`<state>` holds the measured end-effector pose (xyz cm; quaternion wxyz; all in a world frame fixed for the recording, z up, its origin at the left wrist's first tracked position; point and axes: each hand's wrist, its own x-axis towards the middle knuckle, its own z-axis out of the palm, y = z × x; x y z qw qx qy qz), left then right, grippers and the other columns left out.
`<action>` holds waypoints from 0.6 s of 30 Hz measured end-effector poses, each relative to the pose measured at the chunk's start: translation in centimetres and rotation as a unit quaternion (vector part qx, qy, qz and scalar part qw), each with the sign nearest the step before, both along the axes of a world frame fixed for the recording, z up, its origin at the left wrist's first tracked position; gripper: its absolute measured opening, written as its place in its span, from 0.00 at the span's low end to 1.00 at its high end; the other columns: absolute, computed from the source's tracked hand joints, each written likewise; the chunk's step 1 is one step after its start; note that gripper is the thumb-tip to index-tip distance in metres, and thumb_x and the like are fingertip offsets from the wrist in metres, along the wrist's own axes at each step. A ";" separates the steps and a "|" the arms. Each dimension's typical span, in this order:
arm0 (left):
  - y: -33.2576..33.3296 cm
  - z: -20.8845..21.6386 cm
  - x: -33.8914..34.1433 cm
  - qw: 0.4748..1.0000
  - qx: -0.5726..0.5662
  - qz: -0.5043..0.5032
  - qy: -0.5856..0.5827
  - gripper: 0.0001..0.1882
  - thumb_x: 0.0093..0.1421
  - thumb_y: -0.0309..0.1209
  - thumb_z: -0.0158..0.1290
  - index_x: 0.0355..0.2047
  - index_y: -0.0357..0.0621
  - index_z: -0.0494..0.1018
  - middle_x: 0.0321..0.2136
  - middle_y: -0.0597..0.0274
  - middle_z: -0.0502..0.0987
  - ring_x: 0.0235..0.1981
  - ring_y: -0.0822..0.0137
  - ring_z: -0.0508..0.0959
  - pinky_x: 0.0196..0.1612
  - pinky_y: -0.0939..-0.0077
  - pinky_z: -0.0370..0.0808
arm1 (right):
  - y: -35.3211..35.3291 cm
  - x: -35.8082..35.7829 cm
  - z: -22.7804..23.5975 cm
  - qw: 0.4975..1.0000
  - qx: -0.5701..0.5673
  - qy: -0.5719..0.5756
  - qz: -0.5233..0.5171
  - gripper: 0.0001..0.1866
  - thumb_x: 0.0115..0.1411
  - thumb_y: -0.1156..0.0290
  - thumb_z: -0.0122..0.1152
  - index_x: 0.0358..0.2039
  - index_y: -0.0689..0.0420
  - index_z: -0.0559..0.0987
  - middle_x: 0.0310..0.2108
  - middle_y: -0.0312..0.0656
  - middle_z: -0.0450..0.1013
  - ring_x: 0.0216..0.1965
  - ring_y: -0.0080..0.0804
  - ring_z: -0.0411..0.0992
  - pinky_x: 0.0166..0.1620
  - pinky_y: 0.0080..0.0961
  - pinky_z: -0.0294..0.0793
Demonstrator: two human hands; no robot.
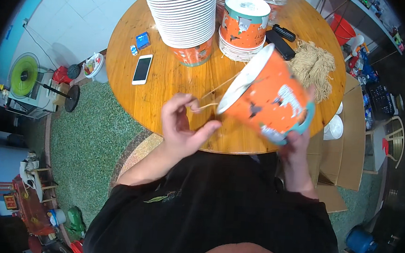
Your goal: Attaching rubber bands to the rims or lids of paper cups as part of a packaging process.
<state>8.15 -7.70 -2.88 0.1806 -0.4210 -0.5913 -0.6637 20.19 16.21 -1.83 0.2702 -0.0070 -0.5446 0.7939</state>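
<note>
An orange paper bucket (272,96) with a white rim and teal base band is tilted over the table's near edge, its mouth toward the upper left. My right hand (297,145) grips it by the base end, its fingers partly hidden behind the bucket. Tan string (207,106) runs from the rim to my left hand (181,125), whose fingers curl round it while the thumb stands apart. Beyond them rise a tall stack of nested buckets (180,14) and a shorter upside-down stack (243,30). A heap of tan string (312,68) lies at the right.
On the round wooden table (122,69) lie a white phone (142,69), a small blue packet (143,40) and dark objects (280,43) near the string heap. An open cardboard box (347,136) stands at the right. A green fan (24,74) is at the left.
</note>
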 end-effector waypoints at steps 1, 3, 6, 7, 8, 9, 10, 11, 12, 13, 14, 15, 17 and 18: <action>-0.2 -0.5 -0.5 0.999 -0.026 -0.009 -0.024 0.41 0.50 0.22 0.74 0.60 0.37 0.62 0.40 0.61 0.71 0.42 0.68 0.72 0.50 0.71 0.70 | 0.9 -0.6 0.8 0.999 0.021 0.013 -0.031 0.74 0.48 0.46 0.77 0.77 0.56 0.31 0.74 0.50 0.50 0.73 0.44 0.54 0.73 0.45 0.55; -0.8 -1.1 -1.4 0.989 -0.125 -0.033 -0.073 0.41 0.53 0.24 0.71 0.64 0.39 0.62 0.50 0.55 0.74 0.50 0.64 0.74 0.57 0.66 0.70 | 2.9 -1.6 3.5 0.997 0.062 0.009 -0.046 0.69 0.50 0.50 0.76 0.78 0.58 0.37 0.73 0.51 0.53 0.71 0.45 0.58 0.72 0.42 0.57; -0.7 -0.7 -1.5 0.965 -0.246 -0.059 -0.066 0.41 0.54 0.26 0.69 0.66 0.40 0.62 0.67 0.49 0.67 0.62 0.53 0.71 0.63 0.60 0.68 | 6.1 -5.7 5.6 0.967 0.222 0.035 -0.118 0.59 0.54 0.59 0.73 0.77 0.58 0.47 0.71 0.52 0.56 0.69 0.42 0.61 0.69 0.36 0.62; -1.0 -0.8 -1.4 0.965 -0.246 -0.052 -0.067 0.41 0.54 0.26 0.69 0.66 0.40 0.62 0.67 0.49 0.67 0.62 0.53 0.71 0.63 0.60 0.68 | 6.7 -7.8 7.3 0.920 0.348 0.023 -0.179 0.53 0.57 0.56 0.70 0.75 0.61 0.53 0.70 0.51 0.59 0.69 0.41 0.61 0.69 0.37 0.62; -0.9 -1.1 -1.2 0.957 -0.287 -0.027 -0.042 0.40 0.54 0.27 0.69 0.65 0.41 0.63 0.66 0.48 0.67 0.62 0.51 0.71 0.63 0.58 0.68 | 7.5 -9.4 9.6 0.849 0.468 0.007 -0.244 0.47 0.60 0.53 0.67 0.73 0.63 0.59 0.68 0.51 0.62 0.69 0.39 0.62 0.69 0.38 0.62; -1.1 -1.7 -1.0 0.944 -0.328 0.003 -0.019 0.39 0.54 0.28 0.69 0.65 0.41 0.64 0.66 0.46 0.66 0.63 0.48 0.70 0.63 0.55 0.68 | 7.9 -11.7 12.1 0.799 0.541 0.015 -0.264 0.39 0.63 0.58 0.66 0.68 0.66 0.66 0.64 0.51 0.66 0.65 0.38 0.66 0.66 0.36 0.65; -1.2 -2.4 -0.9 0.944 -0.328 0.002 -0.019 0.39 0.54 0.28 0.69 0.65 0.41 0.64 0.66 0.46 0.66 0.63 0.48 0.70 0.63 0.55 0.68 | 8.0 -14.2 14.1 0.740 0.610 0.023 -0.283 0.31 0.65 0.63 0.64 0.63 0.68 0.72 0.61 0.51 0.70 0.62 0.38 0.70 0.63 0.35 0.68; -1.3 -3.3 -0.8 0.942 -0.334 0.005 -0.013 0.37 0.54 0.29 0.69 0.63 0.39 0.65 0.64 0.45 0.68 0.63 0.45 0.70 0.63 0.54 0.69 | 8.2 -16.7 15.1 0.738 0.611 0.023 -0.285 0.31 0.65 0.63 0.64 0.63 0.68 0.72 0.61 0.51 0.70 0.62 0.38 0.70 0.63 0.35 0.68; -1.5 -4.2 -0.8 0.940 -0.340 0.008 -0.008 0.36 0.54 0.30 0.68 0.61 0.37 0.67 0.62 0.44 0.69 0.63 0.43 0.70 0.63 0.54 0.70 | 8.5 -19.4 15.9 0.719 0.644 0.010 -0.260 0.29 0.63 0.61 0.65 0.59 0.67 0.74 0.57 0.52 0.72 0.58 0.39 0.72 0.60 0.35 0.70; -1.7 -4.9 -0.7 0.941 -0.340 0.010 -0.009 0.36 0.54 0.30 0.68 0.61 0.37 0.67 0.62 0.44 0.69 0.63 0.43 0.70 0.63 0.54 0.70 | 8.5 -22.2 16.6 0.700 0.675 -0.003 -0.232 0.27 0.62 0.60 0.66 0.55 0.66 0.76 0.53 0.52 0.74 0.53 0.41 0.74 0.56 0.35 0.72; -1.9 -5.4 -0.7 0.936 -0.352 0.025 -0.002 0.33 0.55 0.29 0.68 0.59 0.37 0.68 0.60 0.44 0.71 0.61 0.43 0.70 0.63 0.54 0.70 | 8.7 -24.6 17.3 0.678 0.705 -0.018 -0.207 0.25 0.60 0.59 0.67 0.51 0.64 0.78 0.49 0.52 0.76 0.49 0.42 0.76 0.53 0.36 0.75; -1.8 -5.7 -0.8 0.930 -0.364 0.039 0.005 0.30 0.55 0.29 0.67 0.57 0.37 0.70 0.58 0.44 0.72 0.60 0.43 0.71 0.62 0.55 0.71 | 9.0 -26.5 17.9 0.654 0.734 -0.033 -0.182 0.23 0.58 0.57 0.69 0.47 0.63 0.80 0.45 0.52 0.78 0.45 0.43 0.78 0.49 0.36 0.77; -2.0 -5.9 -0.7 0.938 -0.343 0.054 0.001 0.28 0.56 0.29 0.67 0.55 0.37 0.71 0.56 0.45 0.73 0.59 0.43 0.72 0.61 0.55 0.71 | 8.4 -28.2 18.7 0.603 0.786 -0.060 -0.123 0.21 0.54 0.54 0.71 0.38 0.60 0.84 0.38 0.52 0.82 0.37 0.46 0.82 0.42 0.37 0.81; -2.2 -6.0 -0.7 0.944 -0.323 0.068 -0.003 0.25 0.56 0.29 0.66 0.52 0.37 0.72 0.54 0.45 0.75 0.58 0.44 0.73 0.61 0.55 0.72 | 8.0 -28.0 18.8 0.604 0.786 -0.060 -0.120 0.21 0.54 0.54 0.71 0.38 0.60 0.84 0.38 0.52 0.82 0.37 0.46 0.82 0.42 0.37 0.81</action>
